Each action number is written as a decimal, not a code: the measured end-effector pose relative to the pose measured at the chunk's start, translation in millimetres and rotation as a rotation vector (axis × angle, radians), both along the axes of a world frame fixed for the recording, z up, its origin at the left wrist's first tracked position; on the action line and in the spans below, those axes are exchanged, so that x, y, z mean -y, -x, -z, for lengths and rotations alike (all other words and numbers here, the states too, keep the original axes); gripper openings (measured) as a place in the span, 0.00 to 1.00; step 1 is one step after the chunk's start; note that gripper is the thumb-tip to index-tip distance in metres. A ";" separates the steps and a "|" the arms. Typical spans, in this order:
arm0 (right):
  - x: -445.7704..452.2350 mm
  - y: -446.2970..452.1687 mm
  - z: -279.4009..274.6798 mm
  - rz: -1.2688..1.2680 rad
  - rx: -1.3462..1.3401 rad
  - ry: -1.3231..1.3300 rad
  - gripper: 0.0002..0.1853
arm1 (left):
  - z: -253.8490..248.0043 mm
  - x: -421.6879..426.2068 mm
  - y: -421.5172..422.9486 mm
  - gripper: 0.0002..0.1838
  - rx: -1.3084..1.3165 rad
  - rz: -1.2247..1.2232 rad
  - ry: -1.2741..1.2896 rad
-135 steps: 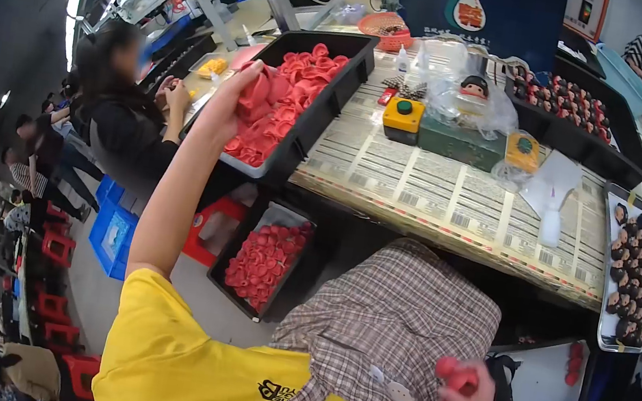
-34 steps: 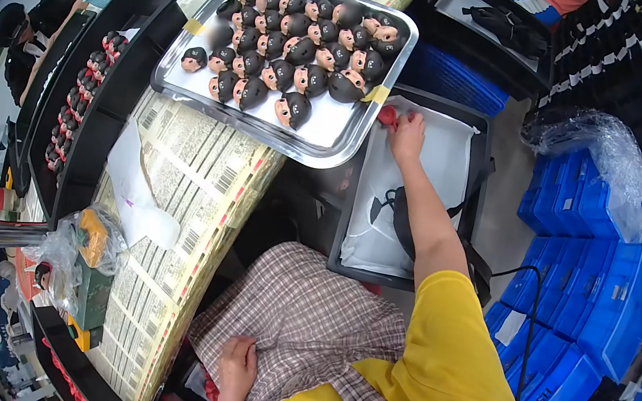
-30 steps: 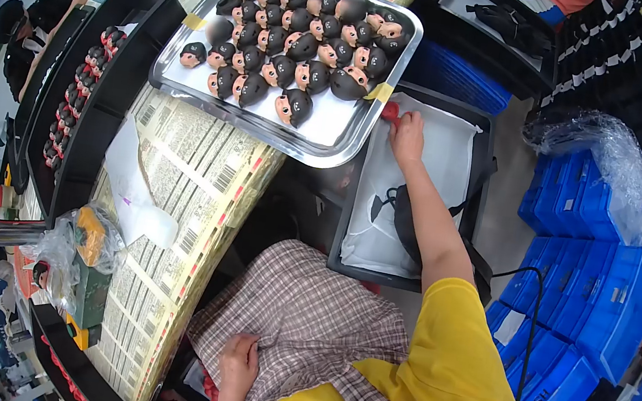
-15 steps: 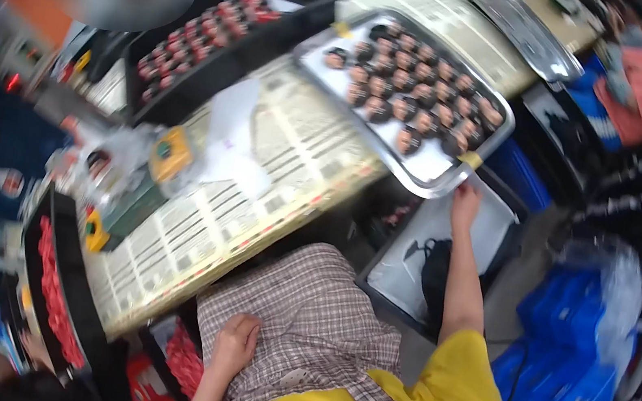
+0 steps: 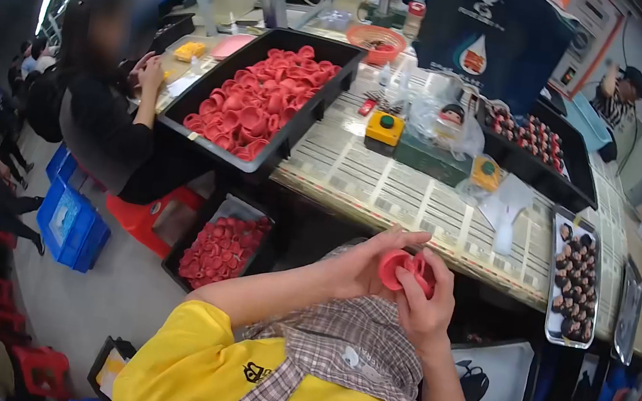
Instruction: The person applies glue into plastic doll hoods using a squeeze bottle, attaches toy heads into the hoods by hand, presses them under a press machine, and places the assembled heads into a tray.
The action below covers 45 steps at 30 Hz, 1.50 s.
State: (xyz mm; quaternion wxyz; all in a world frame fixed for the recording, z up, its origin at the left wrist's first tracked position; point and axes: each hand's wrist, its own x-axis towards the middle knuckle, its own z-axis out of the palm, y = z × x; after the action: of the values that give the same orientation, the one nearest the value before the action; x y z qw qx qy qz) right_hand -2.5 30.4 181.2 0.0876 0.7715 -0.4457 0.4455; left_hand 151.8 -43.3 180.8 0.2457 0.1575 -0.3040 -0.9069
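The left hand [image 5: 356, 271] and right hand [image 5: 430, 310] meet above the checked apron [image 5: 352, 328], fingers closed around red cup-shaped parts [image 5: 390, 268]; the grip of each single finger is partly hidden. Forward and left of the hands, a black bin [image 5: 317, 124] on the table [image 5: 357, 179] holds a heap of red pieces [image 5: 256, 105]. To the right of the hands, a metal tray [image 5: 566, 342] carries rows of dark-capped doll heads [image 5: 578, 278]
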 end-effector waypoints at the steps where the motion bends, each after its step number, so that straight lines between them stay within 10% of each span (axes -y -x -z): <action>1: 14.5 -13.2 -7.2 -0.058 -0.058 0.001 0.22 | -3.5 8.3 -10.5 0.31 -0.066 -0.016 -0.060; 8: 78.6 -66.3 -42.6 -0.283 -0.262 -0.092 0.33 | -23.1 46.3 -66.5 0.26 -0.180 -0.245 -0.416; 17: 154.2 -90.9 -107.9 -0.450 -0.080 0.002 0.35 | -90.7 137.0 -152.6 0.23 -0.165 -0.668 -0.176; 24: 141.5 -31.1 -118.9 -0.321 -0.029 -0.012 0.25 | -78.4 202.1 -239.6 0.23 0.663 -0.920 0.466; 29: 104.4 -10.9 -155.0 -0.630 0.256 0.081 0.15 | -145.0 141.5 -181.8 0.17 1.090 -1.267 1.517; 33: 74.9 -12.3 -175.7 -0.655 0.526 0.342 0.09 | -211.5 52.9 -115.5 0.19 0.745 -0.982 2.404; 37: 56.8 14.6 -179.9 -0.754 0.665 0.688 0.10 | -235.7 -4.0 -69.4 0.19 0.482 -1.428 2.589; 41: 57.6 37.9 -157.4 -0.475 0.345 1.199 0.11 | -235.2 -7.2 -64.9 0.18 -0.517 -1.949 2.886; 44: 27.0 57.3 -75.2 -0.421 0.277 0.724 0.10 | -216.6 24.7 -90.4 0.29 -0.440 -2.090 2.727; 45: 23.9 60.4 -54.8 -0.258 0.222 0.500 0.10 | -197.0 21.4 -116.5 0.22 0.615 -1.781 2.713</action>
State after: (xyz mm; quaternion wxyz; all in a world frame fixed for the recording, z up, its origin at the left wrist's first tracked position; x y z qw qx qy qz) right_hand -62.9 6.5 236.1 0.1682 0.7230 -0.2271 0.6304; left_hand 268.3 -64.7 377.9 -0.5400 -0.1176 0.6790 -0.4832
